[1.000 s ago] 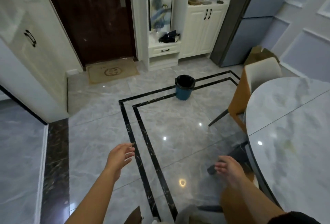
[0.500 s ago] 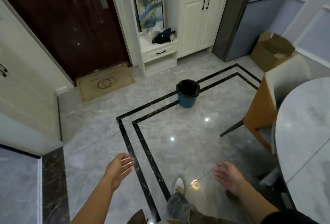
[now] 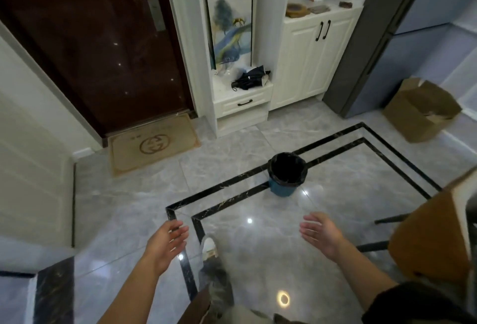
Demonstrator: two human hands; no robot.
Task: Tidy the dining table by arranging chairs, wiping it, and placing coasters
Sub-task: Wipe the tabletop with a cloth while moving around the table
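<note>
Left hand: the left hand (image 3: 167, 242) is held out over the grey floor (image 3: 129, 207), fingers loosely spread and slightly bent, nothing in it.
Right hand: the right hand (image 3: 322, 236) is out in front too, palm turned inward, fingers straight and relaxed, holding nothing.
Chair: a tan-backed chair (image 3: 433, 233) stands at the right edge, only partly in view. It is to the right of the right hand, near it but apart, and its dark legs reach across the floor towards that wrist.
Foot: a pale shoe (image 3: 209, 246) sits on the floor between the two hands, by the black inlay stripes.
Bin: a blue bin (image 3: 286, 179) with a black liner stands further out, ahead of both hands.
Back wall: dark door (image 3: 90, 40) with a doormat (image 3: 152, 143) before it, white cabinet (image 3: 309, 60), and a folded umbrella (image 3: 250, 78) on the low shelf.
Far right: an open cardboard box (image 3: 420, 109) on the floor.
</note>
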